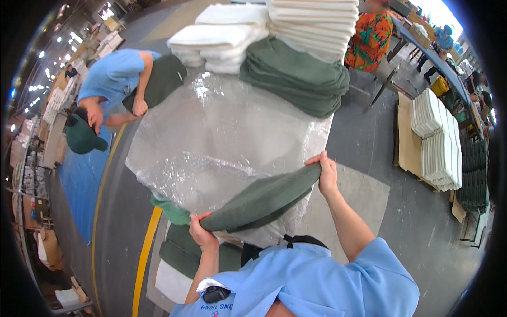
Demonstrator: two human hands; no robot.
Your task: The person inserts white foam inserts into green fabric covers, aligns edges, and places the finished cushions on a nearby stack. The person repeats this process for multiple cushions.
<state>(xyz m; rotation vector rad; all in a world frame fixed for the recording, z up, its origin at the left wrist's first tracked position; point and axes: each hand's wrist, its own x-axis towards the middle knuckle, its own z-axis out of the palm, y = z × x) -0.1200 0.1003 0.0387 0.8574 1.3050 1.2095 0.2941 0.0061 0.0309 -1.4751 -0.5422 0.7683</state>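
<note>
A dark green folded cloth [264,196] stretches between my two hands over the near edge of a table covered in clear plastic sheeting [227,127]. My left hand [204,232] grips its left end, fingers closed on the edge. At the other end, my right hand [326,173] pinches the far corner, thumb and fingers on the fabric. The cloth sags a little and bows along its length. Beside my left hand lies a brighter green piece [172,210], partly covered by the plastic. Below it rests another dark green folded cloth [180,250].
Dark green folded cloths [296,74] and white stacks [317,24] stand at the table's far side. On the left, a co-worker in a cap [87,132] leans in, holding a dark green cloth [161,82]. White stacks on a pallet [438,142] stand to the right.
</note>
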